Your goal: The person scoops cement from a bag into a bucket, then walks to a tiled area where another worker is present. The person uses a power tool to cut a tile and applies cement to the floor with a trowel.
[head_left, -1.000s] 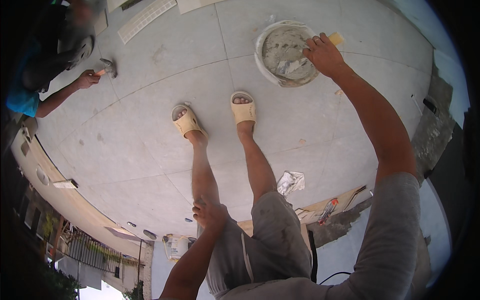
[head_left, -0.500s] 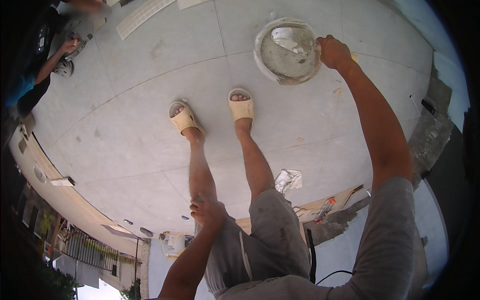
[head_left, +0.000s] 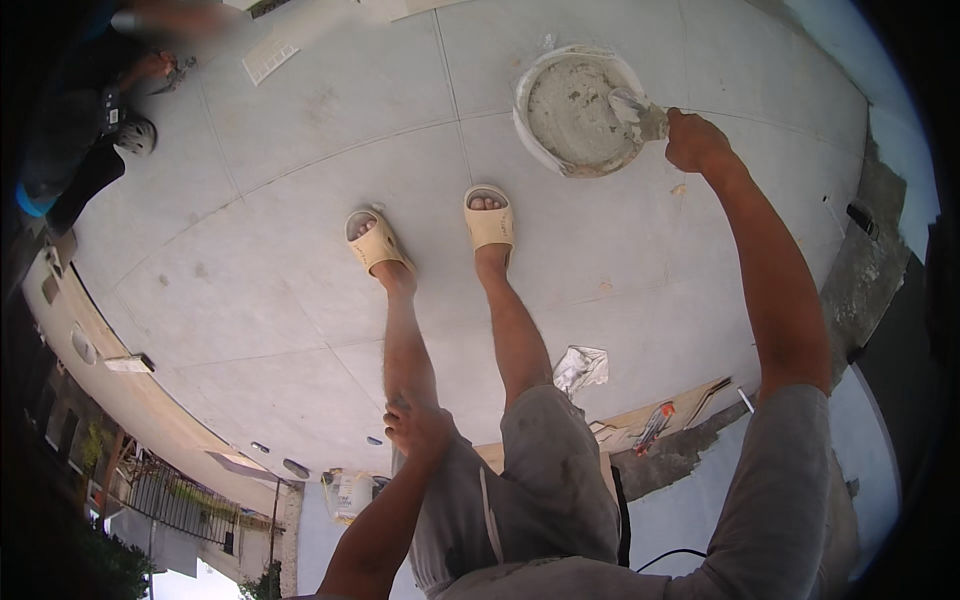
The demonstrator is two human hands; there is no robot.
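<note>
My right hand (head_left: 697,142) is closed round the handle of a trowel (head_left: 627,104) at the right rim of a round bucket (head_left: 530,135). Grey, wet-looking mortar (head_left: 575,115) fills the part of the bucket that shows. The trowel's blade is tilted over the mortar, and a lump of it clings near the hand; the handle is mostly hidden in my fist. My left hand (head_left: 418,430) rests on my left leg just at the knee, its fingers curled against the leg.
The bucket stands on a grey tiled floor (head_left: 270,300) beyond my sandals (head_left: 490,225). A crumpled silvery wrapper (head_left: 581,369) lies nearer, right of my legs. At the far left another person's arm and helmet (head_left: 137,135) show. Long white strips (head_left: 270,58) lie at the back.
The trowel's blade has swung from lying across the bucket to its right rim, now tilted with mortar on it. My right hand has shifted slightly right and nearer. My left hand stays.
</note>
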